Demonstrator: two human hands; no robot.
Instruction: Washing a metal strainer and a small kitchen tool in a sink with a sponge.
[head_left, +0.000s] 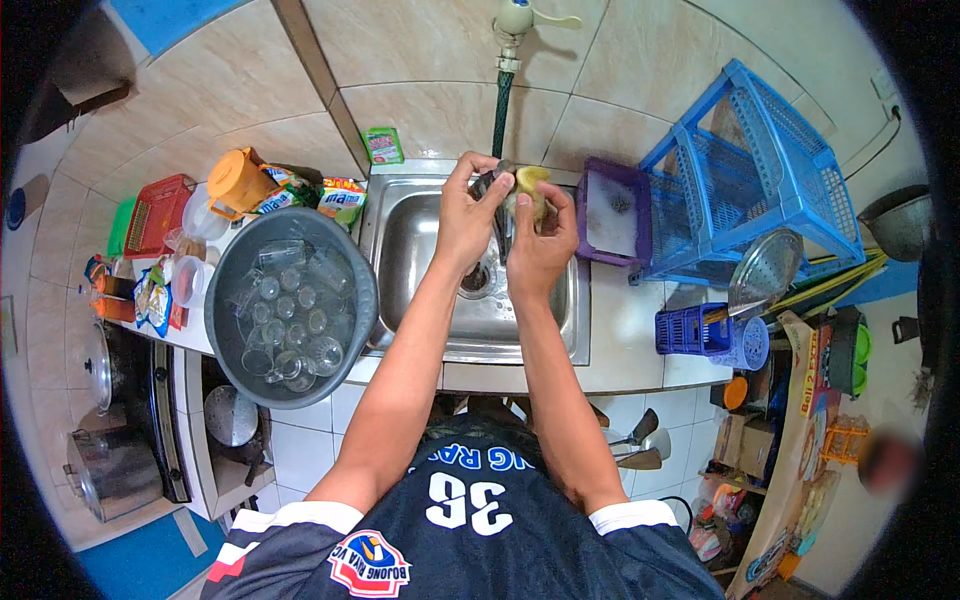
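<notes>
Both my hands are raised over a stainless steel sink (405, 262). My left hand (476, 206) grips a dark, thin item (486, 182), partly covered by the fingers; its kind cannot be told. In my right hand (544, 232) is a yellowish sponge (529, 180), held close beside the dark item. Behind the hands a green hose (504, 112) hangs from the wall tap (514, 22). The sink's drain (475, 281) shows between my forearms.
A grey basin (217, 322) of glasses stands left of the sink. On the right are a purple tub (645, 217) of suds, a blue plastic rack (787, 187) and a blue basket (682, 332). An orange pitcher (238, 182) and detergent packets (343, 201) stand behind the basin.
</notes>
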